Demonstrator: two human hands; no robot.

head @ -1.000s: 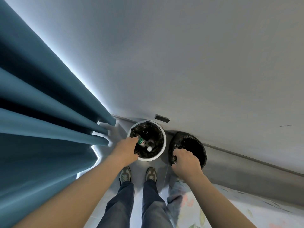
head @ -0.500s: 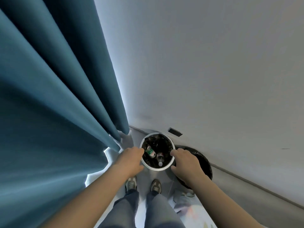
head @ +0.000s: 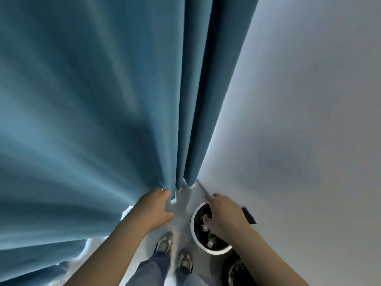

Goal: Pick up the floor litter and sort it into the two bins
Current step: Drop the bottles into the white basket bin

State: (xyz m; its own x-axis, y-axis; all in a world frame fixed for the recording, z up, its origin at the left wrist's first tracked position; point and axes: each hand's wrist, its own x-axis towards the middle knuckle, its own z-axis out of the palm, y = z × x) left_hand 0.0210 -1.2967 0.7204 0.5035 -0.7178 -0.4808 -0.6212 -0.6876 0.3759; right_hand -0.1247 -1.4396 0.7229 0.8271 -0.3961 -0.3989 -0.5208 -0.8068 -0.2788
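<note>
Between pickups, my right hand (head: pixel 224 215) hangs empty, fingers loose, over the white bin (head: pixel 192 223), while I cannot tell what my left hand (head: pixel 153 207) grips at the curtain (head: pixel 103 100); next, probably, find more litter.

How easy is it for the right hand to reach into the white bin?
Pretty easy, it seems. The right hand hangs just over the white bin; the bin's top is open and nothing shows between them. The left hand is off by the curtain, out of the way.

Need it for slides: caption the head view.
Left hand at the blue curtain, right hand over the white bin, black bin beside it.
</note>
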